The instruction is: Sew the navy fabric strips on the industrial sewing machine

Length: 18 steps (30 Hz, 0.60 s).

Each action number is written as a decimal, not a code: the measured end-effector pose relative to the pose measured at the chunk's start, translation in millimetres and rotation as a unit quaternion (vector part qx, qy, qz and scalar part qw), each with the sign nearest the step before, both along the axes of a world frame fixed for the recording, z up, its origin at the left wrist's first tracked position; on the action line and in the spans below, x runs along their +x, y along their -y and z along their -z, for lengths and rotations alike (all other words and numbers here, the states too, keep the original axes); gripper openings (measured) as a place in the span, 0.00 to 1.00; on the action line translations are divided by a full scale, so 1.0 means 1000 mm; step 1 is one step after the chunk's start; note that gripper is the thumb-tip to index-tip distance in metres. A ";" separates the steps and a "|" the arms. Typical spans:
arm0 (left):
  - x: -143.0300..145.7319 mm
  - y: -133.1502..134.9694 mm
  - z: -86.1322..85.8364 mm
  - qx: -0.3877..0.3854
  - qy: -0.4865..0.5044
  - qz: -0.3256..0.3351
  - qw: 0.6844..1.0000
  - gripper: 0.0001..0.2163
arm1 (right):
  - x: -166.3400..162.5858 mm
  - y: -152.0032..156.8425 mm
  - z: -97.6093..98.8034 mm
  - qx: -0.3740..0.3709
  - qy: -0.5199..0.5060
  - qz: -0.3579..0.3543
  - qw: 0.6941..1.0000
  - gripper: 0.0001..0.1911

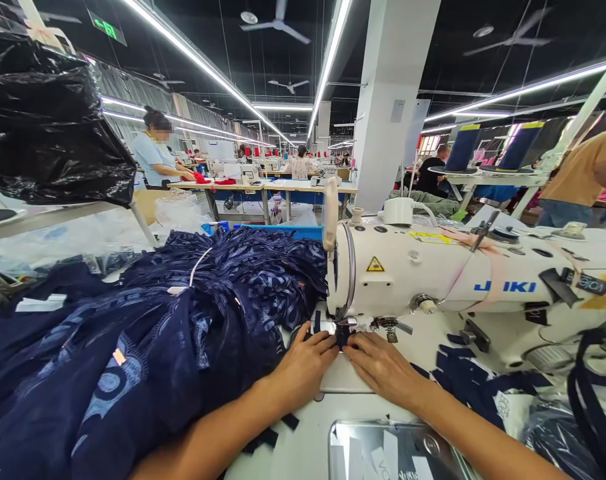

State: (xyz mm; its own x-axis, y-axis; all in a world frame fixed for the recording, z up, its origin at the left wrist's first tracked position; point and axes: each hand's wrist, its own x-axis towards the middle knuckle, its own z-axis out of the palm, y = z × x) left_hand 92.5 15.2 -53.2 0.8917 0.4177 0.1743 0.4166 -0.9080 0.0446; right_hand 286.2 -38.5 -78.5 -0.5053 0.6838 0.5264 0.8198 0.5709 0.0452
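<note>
My left hand [303,367] and my right hand [383,367] lie flat on the white sewing table, fingertips meeting at a small navy fabric piece [341,337] under the presser foot of a white JUKI sewing machine [433,273]. Both hands press that piece down with fingers together. A big heap of navy patterned lace garments [157,347] lies to the left, touching my left forearm. The needle itself is hidden behind the fabric and fingertips.
Several small navy cut pieces [463,377] lie scattered right of the needle plate. A shiny metal tray [393,453] sits at the near edge. Black plastic bag [47,120] hangs at upper left. Other people work at distant tables [283,190].
</note>
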 end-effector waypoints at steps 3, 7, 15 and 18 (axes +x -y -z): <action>0.002 -0.001 0.001 -0.009 -0.010 -0.002 1.000 0.18 | 0.000 0.000 0.000 0.000 0.003 0.001 1.000 0.13; 0.003 -0.002 0.003 -0.012 -0.022 -0.010 1.000 0.19 | -0.001 -0.001 0.001 -0.009 0.007 0.007 1.000 0.12; 0.003 -0.008 0.009 -0.034 0.010 -0.024 0.999 0.20 | -0.001 -0.002 0.004 -0.024 0.007 0.048 0.999 0.14; 0.004 -0.012 0.010 -0.057 0.039 -0.026 0.997 0.20 | 0.004 -0.002 0.004 -0.065 -0.024 0.050 0.996 0.15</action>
